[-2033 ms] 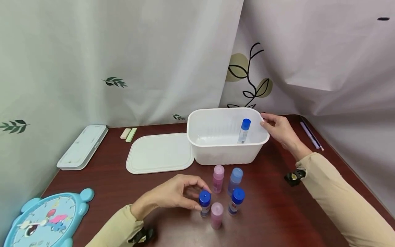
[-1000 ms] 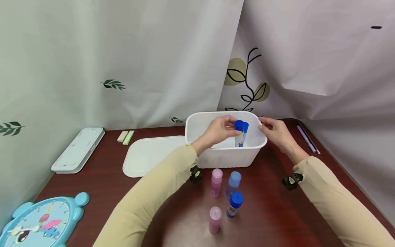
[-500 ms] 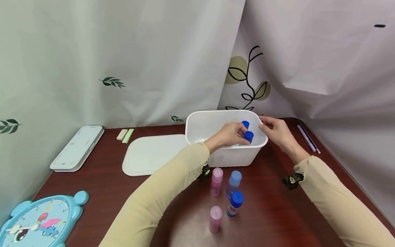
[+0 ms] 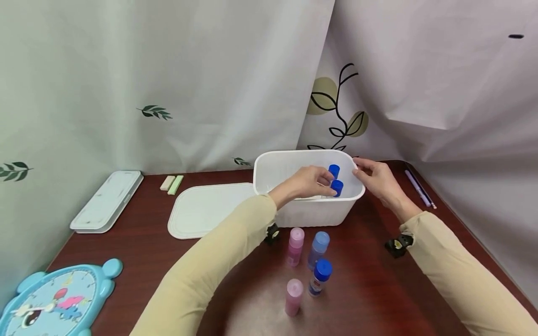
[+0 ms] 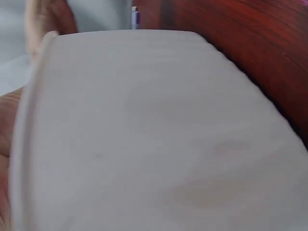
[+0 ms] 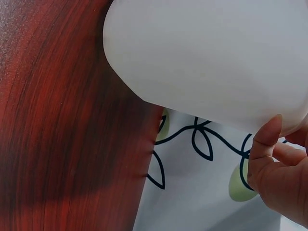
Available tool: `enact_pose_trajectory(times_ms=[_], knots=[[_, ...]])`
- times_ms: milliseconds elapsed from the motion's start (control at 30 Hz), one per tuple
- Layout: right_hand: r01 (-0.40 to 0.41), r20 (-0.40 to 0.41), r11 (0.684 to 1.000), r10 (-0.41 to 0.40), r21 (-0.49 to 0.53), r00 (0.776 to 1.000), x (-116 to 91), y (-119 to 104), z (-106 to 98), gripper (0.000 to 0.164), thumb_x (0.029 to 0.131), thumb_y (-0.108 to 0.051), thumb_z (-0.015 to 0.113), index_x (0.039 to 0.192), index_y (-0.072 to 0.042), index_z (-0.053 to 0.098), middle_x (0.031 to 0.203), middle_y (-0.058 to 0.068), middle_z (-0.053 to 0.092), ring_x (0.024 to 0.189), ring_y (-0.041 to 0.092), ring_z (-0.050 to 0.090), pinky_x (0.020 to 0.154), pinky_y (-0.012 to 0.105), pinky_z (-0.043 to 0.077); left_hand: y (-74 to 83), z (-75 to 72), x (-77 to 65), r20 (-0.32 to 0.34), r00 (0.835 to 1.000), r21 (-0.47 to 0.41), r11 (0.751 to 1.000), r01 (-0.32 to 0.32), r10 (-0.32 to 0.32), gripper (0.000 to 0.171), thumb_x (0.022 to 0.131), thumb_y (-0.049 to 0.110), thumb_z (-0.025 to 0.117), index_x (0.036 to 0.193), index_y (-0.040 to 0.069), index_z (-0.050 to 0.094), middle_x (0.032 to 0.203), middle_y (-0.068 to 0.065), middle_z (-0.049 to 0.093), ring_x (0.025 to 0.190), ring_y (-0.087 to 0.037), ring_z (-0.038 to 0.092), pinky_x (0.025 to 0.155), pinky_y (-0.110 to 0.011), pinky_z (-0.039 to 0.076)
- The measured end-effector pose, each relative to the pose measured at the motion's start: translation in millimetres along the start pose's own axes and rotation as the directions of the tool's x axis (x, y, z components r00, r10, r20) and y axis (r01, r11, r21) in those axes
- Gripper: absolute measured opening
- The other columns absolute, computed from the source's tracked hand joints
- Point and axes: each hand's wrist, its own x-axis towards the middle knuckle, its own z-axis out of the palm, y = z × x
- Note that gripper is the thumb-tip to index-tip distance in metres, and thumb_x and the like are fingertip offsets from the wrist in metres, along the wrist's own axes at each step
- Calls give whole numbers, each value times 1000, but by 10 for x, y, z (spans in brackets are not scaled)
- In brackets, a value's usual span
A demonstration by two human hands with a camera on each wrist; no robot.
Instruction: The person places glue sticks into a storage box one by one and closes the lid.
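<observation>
Inside the white plastic bin (image 4: pixel 311 214), my left hand (image 4: pixel 308 182) pinches a blue-capped glue stick (image 4: pixel 337 187) near its cap. Another blue-capped glue stick (image 4: pixel 334 171) stands just behind it; the bin's front wall hides their lower parts. With thumb and fingers, my right hand (image 4: pixel 378 183) grips the bin's right rim, also seen in the right wrist view, where the hand (image 6: pixel 281 178) holds the edge. In front of the bin stand a pink glue stick (image 4: pixel 296 246), a light blue one (image 4: pixel 319 249), a dark-blue-capped one (image 4: pixel 320 277) and a second pink one (image 4: pixel 293 297).
A white lid (image 4: pixel 210 210) lies left of the bin. Two erasers (image 4: pixel 171 185), a white pencil case (image 4: pixel 107 200) and a blue cartoon clock (image 4: pixel 63 298) are farther left. A purple pen (image 4: pixel 417 187) and a pencil lie by the right edge. A curtain hangs behind.
My left hand took a blue-capped glue stick from the table, carried it into the bin and lowered it beside the other one. My right hand stays on the rim.
</observation>
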Motion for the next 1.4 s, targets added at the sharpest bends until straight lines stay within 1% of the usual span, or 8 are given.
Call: enact_pose_trajectory(times_ms=[133, 233, 367, 500, 733, 933, 1200, 1400], knots=[[-13, 3, 1000, 13, 8, 1000, -3, 7, 15, 45, 97, -13, 49, 136, 7, 42, 114, 25, 53, 97, 32, 55, 68, 8, 47, -54, -114, -357, -113, 986, -122, 983, -134, 121, 43, 87, 19, 69, 125, 3, 57, 118, -12, 65, 106, -17, 64, 89, -19, 50], [-19, 9, 1000, 19, 16, 1000, -3, 0, 8, 45, 98, -13, 49, 137, 7, 41, 115, 25, 52, 99, 32, 53, 68, 6, 46, -141, -136, -731, -157, 971, -308, 925, -222, 181, 39, 87, 11, 67, 123, 1, 58, 117, -15, 65, 105, -22, 64, 88, -22, 51], [-24, 8, 1000, 24, 10, 1000, -11, -6, -8, 45, 98, -13, 48, 137, 7, 40, 114, 24, 51, 98, 31, 50, 64, 4, 43, -325, -12, -1114, -111, 979, -531, 822, -205, 173, 42, 84, 2, 68, 123, -4, 55, 121, -23, 60, 112, -34, 58, 93, -35, 50], [-22, 2, 1000, 22, 3, 1000, -14, -9, -20, 45, 98, -14, 48, 137, 8, 41, 114, 25, 51, 97, 32, 51, 64, 4, 43, -516, 228, -1247, -77, 986, -584, 795, -166, 149, 47, 79, -1, 72, 123, -3, 55, 124, -24, 58, 114, -29, 58, 98, -42, 46], [-13, 10, 1000, 13, 2, 1000, -3, -2, -6, 45, 98, -14, 49, 136, 8, 42, 114, 25, 53, 96, 31, 53, 65, 5, 44, -659, 488, -1270, -88, 984, -554, 813, -178, 155, 36, 78, -2, 73, 112, -4, 60, 104, -20, 66, 95, -11, 63, 86, -31, 54], [-26, 13, 1000, 26, 1, 1000, -4, -13, -27, 46, 98, -14, 49, 137, 8, 40, 113, 24, 51, 96, 31, 52, 65, 5, 44, -494, 176, -1241, -179, 971, -457, 861, -223, 157, 29, 80, 5, 73, 107, -1, 64, 98, -15, 69, 91, -14, 66, 83, -28, 55], [-24, 11, 1000, 24, 6, 1000, -16, -21, -44, 46, 98, -14, 49, 137, 8, 40, 113, 24, 51, 96, 31, 51, 65, 5, 44, -35, -510, -922, -396, 911, -526, 784, -328, 115, 32, 84, 0, 68, 114, -5, 59, 104, -19, 67, 85, -16, 66, 82, -34, 56], [-11, 16, 1000, 11, 12, 1000, -18, -10, -20, 45, 97, -12, 50, 137, 9, 41, 112, 24, 52, 93, 29, 52, 67, 8, 47, -65, -503, -475, -447, 894, -584, 763, -277, -17, 35, 85, 1, 67, 117, -2, 54, 109, -23, 65, 90, -15, 64, 86, -33, 54]])
